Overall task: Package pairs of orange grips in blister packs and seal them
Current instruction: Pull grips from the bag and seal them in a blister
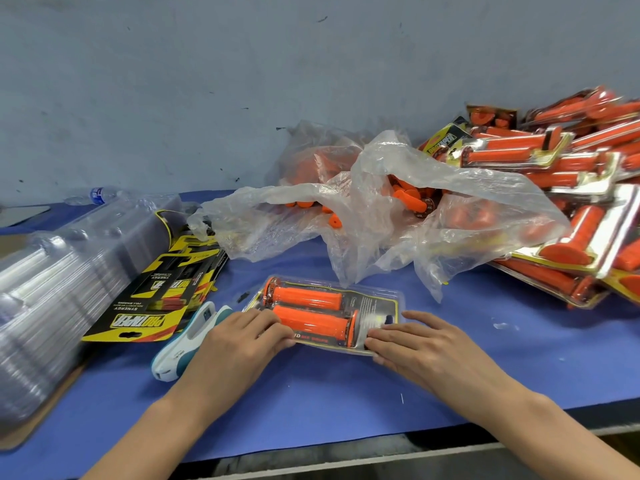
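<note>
The left grip (242, 336) and right grip (412, 341), fingers extended and unclenched, press flat on the blister pack (374, 303) on the table (329, 393). The pack encloses two orange grips (304, 297).

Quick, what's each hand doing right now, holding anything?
Left hand: open, fingers pressing on the blister pack at its left end.
Right hand: open, fingers pressing its right end.
</note>
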The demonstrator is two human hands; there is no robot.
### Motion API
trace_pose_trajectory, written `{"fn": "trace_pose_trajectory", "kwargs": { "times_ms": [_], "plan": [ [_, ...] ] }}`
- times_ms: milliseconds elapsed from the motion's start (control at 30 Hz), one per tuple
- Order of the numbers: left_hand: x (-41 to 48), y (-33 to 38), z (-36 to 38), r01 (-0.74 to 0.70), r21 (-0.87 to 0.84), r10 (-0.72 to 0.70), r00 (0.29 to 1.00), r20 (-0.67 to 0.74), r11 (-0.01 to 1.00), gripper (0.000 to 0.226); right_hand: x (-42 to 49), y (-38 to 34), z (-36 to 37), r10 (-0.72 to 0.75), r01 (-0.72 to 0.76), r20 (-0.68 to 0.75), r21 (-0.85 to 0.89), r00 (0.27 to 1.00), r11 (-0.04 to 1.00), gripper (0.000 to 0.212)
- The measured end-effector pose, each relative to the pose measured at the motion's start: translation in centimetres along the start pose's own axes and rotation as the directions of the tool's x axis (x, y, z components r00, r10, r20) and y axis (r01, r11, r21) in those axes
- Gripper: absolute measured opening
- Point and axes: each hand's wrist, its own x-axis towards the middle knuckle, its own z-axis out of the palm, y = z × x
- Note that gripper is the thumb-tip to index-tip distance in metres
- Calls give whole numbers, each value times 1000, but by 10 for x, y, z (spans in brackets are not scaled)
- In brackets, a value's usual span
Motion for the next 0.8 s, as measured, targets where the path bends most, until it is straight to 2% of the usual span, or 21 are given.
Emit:
{"fn": "trace_pose_trajectory", "kwargs": {
  "times_ms": [167, 333, 500, 567, 700, 800],
  "plan": [
    [1, -1, 3, 4, 17, -4, 1000, -12, 1000, 32, 1, 1, 0, -12, 12, 41, -5, 999, 1000, 49],
    [0, -3, 9, 8, 17, -7, 1000, -5, 1000, 35, 0, 0, 1, 33, -38, 120, 40, 992, 998, 34],
    [-1, -6, 11, 15, 2, -15, 1000, 5, 1000, 35, -2, 5, 8, 74, -96, 295, 59, 953, 994, 31],
    [-2, -7, 11, 9, -2, -9, 1000, 3, 1000, 31, -1, 10, 10, 68, -84, 345, 32, 936, 996, 40],
    [0, -7, 11, 2, -19, -2, 1000, -7, 1000, 28, 4, 18, 12, 85, -92, 401, -2, 912, 996, 81],
    [-1, -8, 11, -5, -40, 4, 1000, -14, 999, 27, 7, 24, 12, 116, -114, 376, -26, 919, 993, 86]
  ]
}}
